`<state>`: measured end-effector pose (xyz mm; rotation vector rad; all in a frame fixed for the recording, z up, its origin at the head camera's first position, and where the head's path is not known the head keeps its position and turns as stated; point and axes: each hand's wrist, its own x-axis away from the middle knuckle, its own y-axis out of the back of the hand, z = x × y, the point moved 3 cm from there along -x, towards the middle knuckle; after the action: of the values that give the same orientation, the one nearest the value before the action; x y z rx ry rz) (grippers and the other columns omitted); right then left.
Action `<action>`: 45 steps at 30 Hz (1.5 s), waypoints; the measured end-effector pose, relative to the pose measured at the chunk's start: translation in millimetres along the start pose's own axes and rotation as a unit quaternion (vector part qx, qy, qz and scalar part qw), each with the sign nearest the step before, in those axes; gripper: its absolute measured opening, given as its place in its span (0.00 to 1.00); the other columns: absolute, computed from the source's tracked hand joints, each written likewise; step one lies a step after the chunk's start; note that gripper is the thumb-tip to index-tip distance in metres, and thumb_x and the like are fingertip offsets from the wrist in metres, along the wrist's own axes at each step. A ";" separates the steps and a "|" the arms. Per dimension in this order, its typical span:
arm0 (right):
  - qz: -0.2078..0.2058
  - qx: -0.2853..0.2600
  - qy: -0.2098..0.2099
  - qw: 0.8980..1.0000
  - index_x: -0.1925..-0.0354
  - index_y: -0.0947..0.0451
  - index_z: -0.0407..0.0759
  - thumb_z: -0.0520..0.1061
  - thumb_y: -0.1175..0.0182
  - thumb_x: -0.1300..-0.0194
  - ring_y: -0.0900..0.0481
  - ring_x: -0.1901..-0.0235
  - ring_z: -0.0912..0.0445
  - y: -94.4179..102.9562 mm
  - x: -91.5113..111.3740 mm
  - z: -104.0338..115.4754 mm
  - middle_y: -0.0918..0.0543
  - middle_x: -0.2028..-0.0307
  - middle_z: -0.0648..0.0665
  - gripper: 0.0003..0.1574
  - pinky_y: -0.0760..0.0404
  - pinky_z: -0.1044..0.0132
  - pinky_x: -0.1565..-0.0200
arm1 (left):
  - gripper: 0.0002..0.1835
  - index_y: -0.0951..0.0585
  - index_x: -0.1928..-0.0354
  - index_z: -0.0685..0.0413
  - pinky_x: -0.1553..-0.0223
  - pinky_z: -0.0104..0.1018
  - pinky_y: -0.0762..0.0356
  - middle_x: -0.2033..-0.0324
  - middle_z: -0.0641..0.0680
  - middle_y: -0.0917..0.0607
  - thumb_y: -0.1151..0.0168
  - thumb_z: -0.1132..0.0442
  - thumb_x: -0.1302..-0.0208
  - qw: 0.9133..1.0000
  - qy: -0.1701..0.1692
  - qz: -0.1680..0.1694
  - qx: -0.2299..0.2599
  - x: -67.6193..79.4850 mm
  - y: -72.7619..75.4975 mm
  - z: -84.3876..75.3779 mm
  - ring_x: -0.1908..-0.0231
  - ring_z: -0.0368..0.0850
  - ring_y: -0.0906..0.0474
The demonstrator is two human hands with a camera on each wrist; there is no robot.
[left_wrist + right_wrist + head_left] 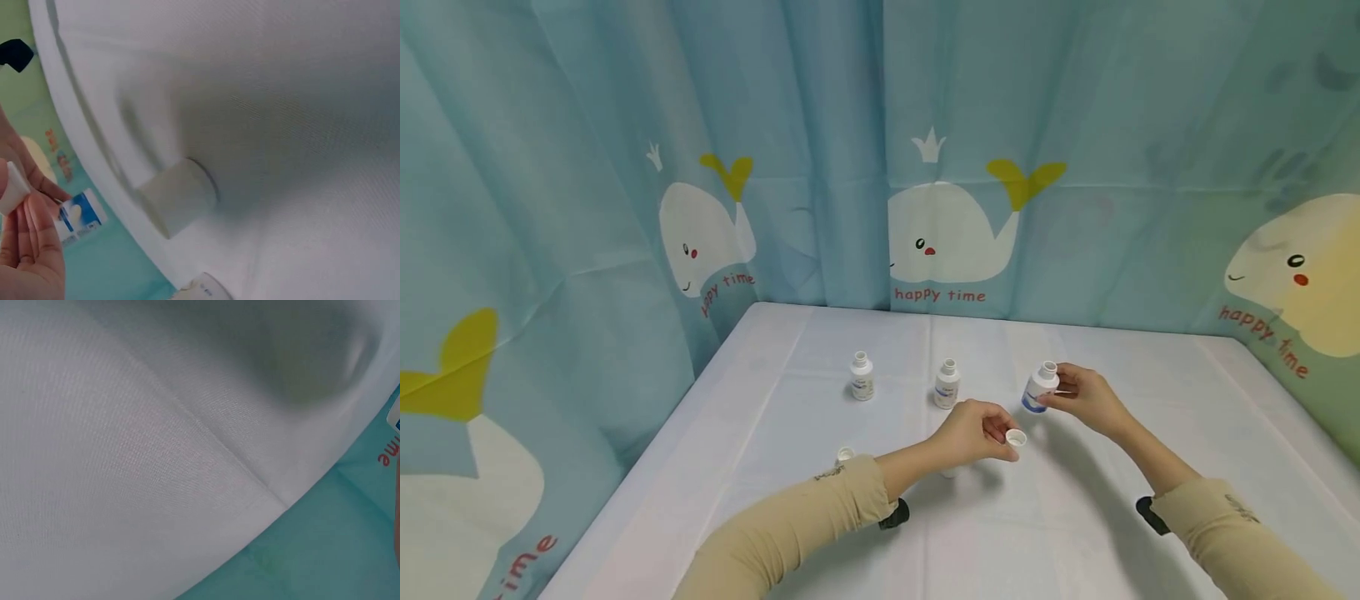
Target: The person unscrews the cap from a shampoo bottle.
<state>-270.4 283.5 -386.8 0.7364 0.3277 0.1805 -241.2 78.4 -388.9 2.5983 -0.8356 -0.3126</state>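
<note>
My left hand (973, 435) pinches a white bottle cap (1016, 438) between thumb and fingertips, its hollow side facing up in the head view. To the right, my right hand (1090, 402) grips a small white bottle (1041, 385) with a blue label and a bare neck, tilted slightly above the table. The left wrist view shows the held cap (14, 189) by the left fingers (44, 228), with the labelled bottle (84, 215) behind. Only a sliver of the right hand (397, 512) enters the right wrist view.
Two more uncapped white bottles, one at left (862, 377) and one in the middle (947, 384), stand on the white table (805, 367). A loose white cap (846, 455) and another cap (181, 197) lie nearer, partly hidden by the left arm. A blue curtain (820, 167) borders the table.
</note>
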 end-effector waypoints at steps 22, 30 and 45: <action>0.027 -0.001 -0.014 1.000 0.49 0.33 0.17 0.33 0.36 0.43 0.20 0.55 0.34 -10.6 -10.6 -22.5 0.21 0.55 0.23 0.27 0.16 0.62 0.59 | 0.15 0.17 0.60 0.64 0.69 0.15 0.25 0.66 0.57 0.13 0.29 0.74 0.53 0.998 -0.014 0.053 -0.043 -10.4 -38.2 -8.8 0.74 0.29 0.21; 0.033 0.004 -0.009 0.999 0.51 0.31 0.17 0.34 0.35 0.44 0.16 0.62 0.51 -11.5 -12.6 -24.6 0.19 0.58 0.25 0.27 0.20 0.75 0.63 | 0.15 0.16 0.61 0.61 0.70 0.13 0.27 0.67 0.53 0.12 0.27 0.73 0.54 0.996 -0.007 0.050 -0.067 -7.3 -53.1 -9.2 0.75 0.24 0.23; 0.061 0.013 0.021 0.998 0.55 0.27 0.19 0.35 0.35 0.44 0.24 0.66 0.75 -7.0 -15.8 -29.9 0.17 0.62 0.28 0.22 0.21 0.78 0.65 | 0.14 0.15 0.62 0.56 0.71 0.09 0.33 0.69 0.48 0.12 0.26 0.69 0.55 0.980 -0.030 0.076 -0.182 -18.2 -71.7 -7.9 0.77 0.21 0.28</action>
<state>-295.3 292.8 -408.7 0.7788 0.3264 0.3079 -216.6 145.2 -411.0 2.1840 -0.8987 -0.4541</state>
